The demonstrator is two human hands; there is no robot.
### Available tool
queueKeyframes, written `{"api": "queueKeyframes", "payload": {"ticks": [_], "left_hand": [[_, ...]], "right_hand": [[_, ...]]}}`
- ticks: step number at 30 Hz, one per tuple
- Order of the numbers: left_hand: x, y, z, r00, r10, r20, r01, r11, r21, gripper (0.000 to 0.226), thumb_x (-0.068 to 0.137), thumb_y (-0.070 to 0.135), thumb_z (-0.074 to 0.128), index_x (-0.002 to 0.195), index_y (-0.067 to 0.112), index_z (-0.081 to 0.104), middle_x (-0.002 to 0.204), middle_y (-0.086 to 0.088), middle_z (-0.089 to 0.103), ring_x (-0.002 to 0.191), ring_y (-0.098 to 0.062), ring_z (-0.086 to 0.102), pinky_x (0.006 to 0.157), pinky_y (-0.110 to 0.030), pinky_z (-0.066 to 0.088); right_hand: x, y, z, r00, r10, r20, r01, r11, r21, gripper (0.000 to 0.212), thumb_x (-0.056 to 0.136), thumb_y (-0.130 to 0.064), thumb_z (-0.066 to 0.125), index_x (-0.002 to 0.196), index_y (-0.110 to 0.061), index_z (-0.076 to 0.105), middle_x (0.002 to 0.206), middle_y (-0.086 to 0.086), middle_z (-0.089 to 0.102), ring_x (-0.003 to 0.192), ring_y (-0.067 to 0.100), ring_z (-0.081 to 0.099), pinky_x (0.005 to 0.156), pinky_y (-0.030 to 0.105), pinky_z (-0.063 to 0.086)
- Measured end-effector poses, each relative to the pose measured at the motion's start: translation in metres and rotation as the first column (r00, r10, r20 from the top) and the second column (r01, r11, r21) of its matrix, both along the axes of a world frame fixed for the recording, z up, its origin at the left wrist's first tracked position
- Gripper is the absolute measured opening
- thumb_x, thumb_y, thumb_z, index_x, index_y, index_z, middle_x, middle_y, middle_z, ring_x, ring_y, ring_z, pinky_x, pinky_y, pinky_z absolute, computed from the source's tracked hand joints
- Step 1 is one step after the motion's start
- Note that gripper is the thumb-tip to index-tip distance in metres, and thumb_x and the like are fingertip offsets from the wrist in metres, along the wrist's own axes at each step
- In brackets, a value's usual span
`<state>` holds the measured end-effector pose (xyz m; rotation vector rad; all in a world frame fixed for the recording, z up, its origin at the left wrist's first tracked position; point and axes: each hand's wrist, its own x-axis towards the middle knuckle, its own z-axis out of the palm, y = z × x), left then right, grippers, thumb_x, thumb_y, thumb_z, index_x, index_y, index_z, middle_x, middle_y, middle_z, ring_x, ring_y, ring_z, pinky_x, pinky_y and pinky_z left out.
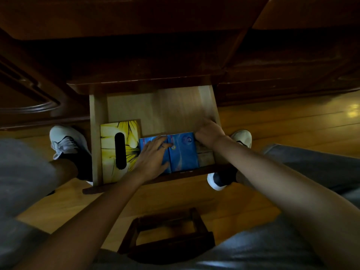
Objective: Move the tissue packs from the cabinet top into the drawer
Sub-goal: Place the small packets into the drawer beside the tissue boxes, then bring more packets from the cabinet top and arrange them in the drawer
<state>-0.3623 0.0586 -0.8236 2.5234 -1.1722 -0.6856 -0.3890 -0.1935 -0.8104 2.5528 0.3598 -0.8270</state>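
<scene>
The pale wooden drawer (175, 108) stands pulled out from the dark cabinet. Two blue tissue packs (183, 152) lie side by side against its front wall. My left hand (153, 156) rests flat on the left pack, fingers spread, a ring on one finger. My right hand (209, 133) curls around the right end of the right pack, next to the drawer's right side. A yellow flowered tissue box (109, 151) with a dark oval slot sits in the drawer's front left corner, beside the packs.
The dark cabinet top (136, 14) overhangs the drawer at the far side. My feet in white shoes (64, 141) flank the drawer on the wooden floor. A small dark wooden stool (167, 234) is below me.
</scene>
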Motion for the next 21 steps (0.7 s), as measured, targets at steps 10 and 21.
{"api": "queueKeyframes", "payload": {"ticks": [10, 21], "left_hand": [[0.022, -0.006, 0.024, 0.985, -0.048, -0.165, 0.073, 0.987, 0.144, 0.066, 0.097, 0.039, 0.058, 0.156, 0.025, 0.030, 0.167, 0.002, 0.016, 0.152, -0.018, 0.019, 0.120, -0.039, 0.028], [0.069, 0.004, 0.245, 0.867, 0.210, 0.452, 0.019, 0.892, -0.451, 0.027, 0.096, 0.022, 0.059, 0.122, 0.027, 0.066, 0.132, 0.009, 0.061, 0.114, -0.011, 0.062, 0.084, -0.031, 0.057]], "right_hand": [[-0.006, -0.042, 0.069, 0.990, -0.066, 0.124, 0.066, 0.998, 0.005, 0.039, 0.093, -0.021, 0.066, 0.130, -0.033, 0.067, 0.135, -0.005, 0.066, 0.145, 0.019, 0.039, 0.124, 0.052, -0.002], [-0.009, -0.014, 0.260, 0.470, -0.427, 0.772, -0.291, 0.751, 0.592, 0.028, 0.094, -0.005, 0.061, 0.115, -0.016, 0.075, 0.104, -0.007, 0.075, 0.104, 0.011, 0.065, 0.074, 0.028, 0.057]]}}
